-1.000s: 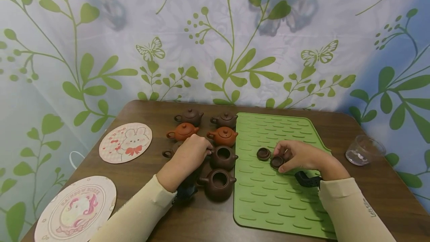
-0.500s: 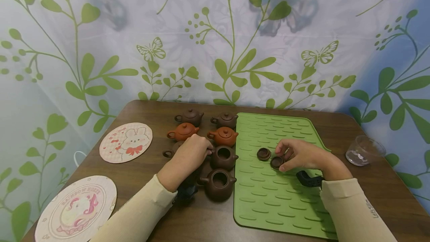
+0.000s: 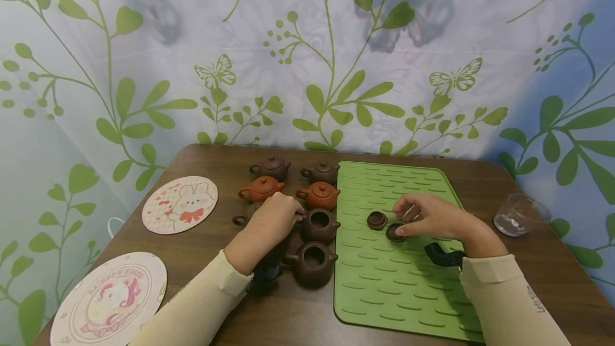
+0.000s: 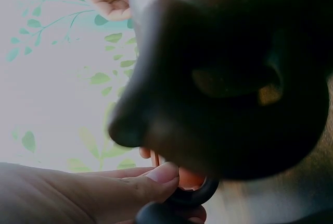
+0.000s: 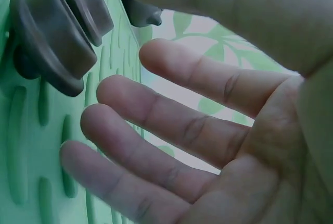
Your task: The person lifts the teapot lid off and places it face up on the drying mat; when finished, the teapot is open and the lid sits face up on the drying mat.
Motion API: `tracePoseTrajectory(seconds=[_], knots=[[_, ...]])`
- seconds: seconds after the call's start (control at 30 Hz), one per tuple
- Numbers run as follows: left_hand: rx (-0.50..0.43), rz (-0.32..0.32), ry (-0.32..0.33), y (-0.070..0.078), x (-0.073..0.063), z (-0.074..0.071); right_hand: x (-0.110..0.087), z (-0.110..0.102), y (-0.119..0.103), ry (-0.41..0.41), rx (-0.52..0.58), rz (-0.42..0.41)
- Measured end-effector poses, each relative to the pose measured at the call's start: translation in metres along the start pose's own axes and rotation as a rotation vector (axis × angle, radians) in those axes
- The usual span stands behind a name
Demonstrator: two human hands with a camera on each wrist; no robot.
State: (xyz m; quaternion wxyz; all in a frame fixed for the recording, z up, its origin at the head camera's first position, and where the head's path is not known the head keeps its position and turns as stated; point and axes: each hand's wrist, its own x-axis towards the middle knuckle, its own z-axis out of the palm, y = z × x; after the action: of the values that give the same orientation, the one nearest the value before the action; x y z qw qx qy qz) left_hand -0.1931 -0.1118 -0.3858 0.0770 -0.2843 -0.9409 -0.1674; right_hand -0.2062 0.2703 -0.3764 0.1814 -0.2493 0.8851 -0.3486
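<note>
My left hand (image 3: 269, 229) pinches the handle of a dark brown lidless teapot (image 3: 321, 227) standing beside the green mat. In the left wrist view the thumb (image 4: 162, 173) presses on a dark ring-shaped handle (image 4: 205, 194). Over the mat, my right hand (image 3: 434, 220) hovers with its fingers extended and holds nothing. Just left of its fingertips a small brown teapot lid (image 3: 395, 233) lies upside down, its knob underneath. A second upturned lid (image 3: 377, 220) is close by. The right wrist view shows a gap between the fingers (image 5: 171, 114) and the nearer lid (image 5: 54, 41).
Another lidless teapot (image 3: 312, 266) stands in front. Behind are orange teapots (image 3: 319, 195) and dark lidded ones (image 3: 273, 167). The green mat (image 3: 375, 292) covers the table's right part. A clear cup (image 3: 519, 218) stands far right; round placemats (image 3: 180, 204) lie left.
The right hand has let go of the nearer lid and drawn slightly up and right, its fingers spreading. The lid stays on the mat. My left hand keeps its grip on the teapot handle.
</note>
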Motion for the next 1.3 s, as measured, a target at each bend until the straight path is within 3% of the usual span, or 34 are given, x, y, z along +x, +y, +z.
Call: tracePoseTrajectory(seconds=[0.5,0.8,1.0,1.13,1.3], knots=[[-0.027,-0.036,-0.032,0.003,0.0,-0.002,0.001,0.004,-0.013,0.069,-0.054,-0.019],[-0.053,0.003,-0.057,0.001,0.006,-0.009,0.017,0.011,-0.021,0.066,-0.087,-0.053],[-0.098,-0.049,-0.099,-0.001,0.02,-0.028,0.039,0.017,-0.035,0.063,-0.1,-0.072],[-0.079,-0.09,-0.077,-0.008,0.035,-0.039,0.056,0.021,-0.047,0.079,-0.12,-0.112],[-0.085,-0.14,-0.129,-0.019,0.057,-0.04,0.078,0.025,-0.063,0.089,-0.156,-0.125]])
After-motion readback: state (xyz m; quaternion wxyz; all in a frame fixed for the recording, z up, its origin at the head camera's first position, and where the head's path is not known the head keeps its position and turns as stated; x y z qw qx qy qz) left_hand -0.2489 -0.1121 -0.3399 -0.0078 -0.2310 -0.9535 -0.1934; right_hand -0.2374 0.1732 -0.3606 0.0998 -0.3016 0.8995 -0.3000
